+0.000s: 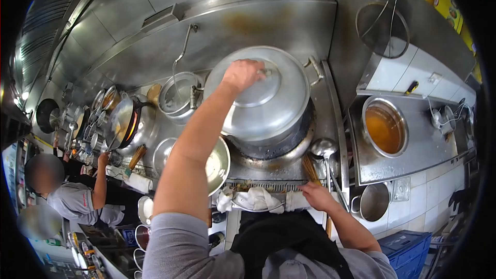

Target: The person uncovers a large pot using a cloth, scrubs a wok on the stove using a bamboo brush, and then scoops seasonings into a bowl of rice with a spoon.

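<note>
My left hand (pixel 245 75) reaches over a large metal stockpot and is closed around the handle of its lid (pixel 243 116). The lid lies over the pot's mouth, and its handle is mostly hidden under my fingers. Below it, the pot's dark, sooty side (pixel 266 148) shows above the burner. My right hand (pixel 318 197) is at the front edge of the stove with its fingers loosely stretched out, holding nothing I can see. Beside it are a bamboo brush (pixel 311 169) and a steel ladle (pixel 324 148). A white cloth (pixel 258 199) hangs along the edge to its left.
A pot of amber liquid (pixel 383 128) stands on the right counter, an open pot (pixel 373 202) below it. A strainer (pixel 383 30) hangs upper right. Left are a metal pot (pixel 181 93), a bowl (pixel 219 165) and a co-worker (pixel 77 199) at a flaming wok (pixel 126 121).
</note>
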Motion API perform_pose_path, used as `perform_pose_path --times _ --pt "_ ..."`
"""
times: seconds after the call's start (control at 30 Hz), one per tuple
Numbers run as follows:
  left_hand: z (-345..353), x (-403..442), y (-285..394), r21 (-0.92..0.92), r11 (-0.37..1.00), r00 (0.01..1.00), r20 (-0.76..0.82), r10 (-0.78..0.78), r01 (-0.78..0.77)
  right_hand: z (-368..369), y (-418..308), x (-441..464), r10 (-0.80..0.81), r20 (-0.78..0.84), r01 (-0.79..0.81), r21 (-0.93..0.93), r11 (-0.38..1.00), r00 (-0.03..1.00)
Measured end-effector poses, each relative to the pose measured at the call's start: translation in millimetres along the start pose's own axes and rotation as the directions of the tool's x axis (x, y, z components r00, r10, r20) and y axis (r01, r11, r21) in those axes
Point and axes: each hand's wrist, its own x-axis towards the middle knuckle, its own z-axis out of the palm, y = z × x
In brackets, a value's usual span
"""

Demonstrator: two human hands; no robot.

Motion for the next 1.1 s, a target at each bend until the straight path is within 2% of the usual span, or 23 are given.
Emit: perform_pose_path --times 0.03,0.07,0.1,0.17,0.2,0.27,0.3,0.33,0.37,0.4,0.47,0.5,0.57,0.63,0.7,0.77,0.83,0.93,1.07,1.1 --pt "-2.6 2.4 0.9 0.144 0.945 0.954 -0.007 0.298 -0.294 -12.5 -0.7 4.5 -0.018 -0.005 0.018 -0.021 1.000 1.000" --pt "-4.0 6.0 2.6 0.289 0.781 0.821 0.034 0.570 -0.554 -24.9 -2.0 8.3 -0.006 0.035 0.009 -0.099 0.995 0.999" --pt "-34.1 -9.5 -29.6 0.322 0.754 0.809 0.076 0.583 -0.573 -1.5 -44.3 20.6 -0.014 0.005 0.014 -0.051 0.999 1.000" --pt "-40.2 -7.3 -38.2 0.349 0.644 0.710 0.098 0.697 -0.681 4.1 -34.9 18.2 -0.015 0.013 0.016 -0.082 0.996 1.000" --pt "-38.8 -11.1 -41.4 0.347 0.632 0.696 0.094 0.711 -0.693 6.1 -32.3 10.0 -0.003 0.002 0.003 -0.048 0.999 1.000" --pt "-33.9 -24.0 -48.1 0.310 0.811 0.832 -0.098 0.546 -0.496 22.0 -29.1 -9.8 0.055 -0.028 -0.055 0.005 0.998 0.998" --pt "-29.5 -27.3 -51.7 0.315 0.801 0.820 -0.106 0.562 -0.509 28.9 -25.5 -20.4 0.095 -0.036 -0.093 0.053 0.994 0.995" --pt "-22.5 -28.4 -56.4 0.133 0.910 0.897 -0.159 0.411 -0.394 34.6 -21.2 -31.2 0.133 0.016 -0.134 0.020 0.991 0.991" --pt "-14.7 -27.7 -58.0 -0.062 0.964 0.954 -0.176 0.244 -0.258 42.7 -13.2 -42.3 0.141 -0.003 -0.141 0.018 0.990 0.990" --pt "-6.8 -25.4 -56.9 -0.057 0.960 0.948 -0.182 0.259 -0.273 53.3 -2.7 -52.6 0.156 -0.015 -0.155 0.065 0.986 0.988" --pt "7.4 -21.6 -52.6 -0.350 0.932 0.989 -0.144 0.043 -0.091 66.5 9.3 -71.5 0.178 -0.036 -0.173 0.109 0.979 0.983" --pt "13.9 -23.2 -41.2 -0.352 0.931 0.987 -0.149 0.051 -0.101 70.1 13.1 -79.2 0.207 -0.062 -0.195 0.158 0.968 0.976" --pt "27.2 -25.1 -13.8 -0.292 0.956 0.947 -0.299 -0.118 0.027 70.7 18.0 -82.5 0.236 -0.091 -0.214 0.200 0.956 0.968" --pt "29.5 -20.0 -9.7 -0.294 0.956 0.921 -0.368 -0.129 0.016 60.4 10.7 -79.6 0.244 -0.125 -0.219 0.190 0.957 0.962" --pt "27.7 -15.8 -0.8 -0.324 0.936 0.922 -0.305 -0.238 0.134 48.9 4.6 -69.2 0.258 -0.138 -0.233 0.170 0.957 0.956" --pt "27.1 -13.7 10.0 -0.334 0.928 0.914 -0.304 -0.270 0.163 42.1 1.9 -59.5 0.276 -0.142 -0.253 0.161 0.954 0.951" --pt "29.4 -15.0 15.5 -0.343 0.916 0.902 -0.294 -0.315 0.208 38.2 3.2 -49.2 0.225 -0.210 -0.186 0.190 0.964 0.951" --pt "29.4 -16.3 20.8 -0.367 0.900 0.874 -0.324 -0.361 0.235 29.1 -0.6 -42.1 0.219 -0.184 -0.181 0.199 0.963 0.958" --pt "26.0 -10.4 27.6 -0.369 0.859 0.856 -0.240 -0.458 0.356 30.7 7.6 -37.4 0.166 -0.183 -0.129 0.197 0.972 0.969" --pt "27.1 -7.6 29.1 -0.351 0.850 0.853 -0.205 -0.480 0.394 35.1 13.1 -35.9 0.213 -0.137 -0.186 0.188 0.965 0.967"
